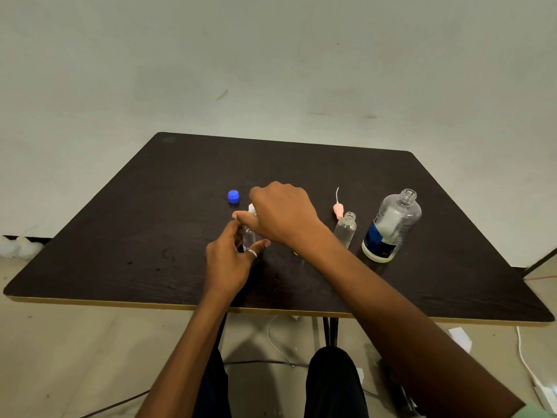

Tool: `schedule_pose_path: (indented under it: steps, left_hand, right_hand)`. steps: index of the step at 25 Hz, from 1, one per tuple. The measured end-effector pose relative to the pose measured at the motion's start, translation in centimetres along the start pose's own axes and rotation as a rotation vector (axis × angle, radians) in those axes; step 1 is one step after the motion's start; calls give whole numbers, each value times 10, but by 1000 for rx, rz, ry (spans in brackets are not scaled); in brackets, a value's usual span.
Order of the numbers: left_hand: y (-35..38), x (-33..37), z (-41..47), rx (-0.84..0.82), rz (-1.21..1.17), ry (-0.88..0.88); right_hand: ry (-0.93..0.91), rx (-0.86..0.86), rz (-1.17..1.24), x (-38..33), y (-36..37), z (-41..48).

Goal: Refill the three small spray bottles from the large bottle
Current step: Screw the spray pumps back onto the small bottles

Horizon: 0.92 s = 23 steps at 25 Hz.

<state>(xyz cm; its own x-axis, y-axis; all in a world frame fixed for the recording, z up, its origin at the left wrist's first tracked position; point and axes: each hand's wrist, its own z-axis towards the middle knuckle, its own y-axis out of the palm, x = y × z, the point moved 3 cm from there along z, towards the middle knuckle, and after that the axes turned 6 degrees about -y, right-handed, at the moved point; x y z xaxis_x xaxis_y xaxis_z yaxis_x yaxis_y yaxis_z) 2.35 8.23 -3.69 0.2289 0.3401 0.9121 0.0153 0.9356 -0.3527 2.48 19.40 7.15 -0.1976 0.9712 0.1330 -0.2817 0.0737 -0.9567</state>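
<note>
The left hand (229, 260) grips the upright small spray bottle (248, 236) low on its body, while the right hand (283, 215), directly above it, pinches its white spray head (252, 208).

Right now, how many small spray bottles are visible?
2: a white-topped bottle in the left hand, under the right hand; an open bottle beside the large bottle. A third may be hidden.

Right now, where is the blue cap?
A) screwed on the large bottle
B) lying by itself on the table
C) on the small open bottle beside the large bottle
B: the blue cap lies by itself on the table, and the neck of the large bottle is open.
</note>
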Motion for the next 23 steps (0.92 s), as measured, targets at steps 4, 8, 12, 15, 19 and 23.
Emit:
schedule_pose_path:
  steps: [4, 8, 12, 15, 19, 23]
  left_hand:
    - [-1, 1, 0, 14, 23, 21]
    - [0, 0, 0, 29, 59, 38]
    - [-1, 1, -1, 30, 44, 42]
    - [-1, 1, -1, 25, 39, 47]
    - [-1, 2, -1, 17, 38, 55]
    - [-1, 3, -1, 37, 60, 42]
  right_hand:
    - [33, 31, 150, 0, 6, -4]
    - [9, -72, 473, 5, 12, -4]
    - [-11, -51, 603, 9, 15, -5]
    - [-5, -41, 707, 13, 18, -8]
    - [28, 25, 778, 14, 23, -11]
    - [91, 113, 774, 12, 28, -15]
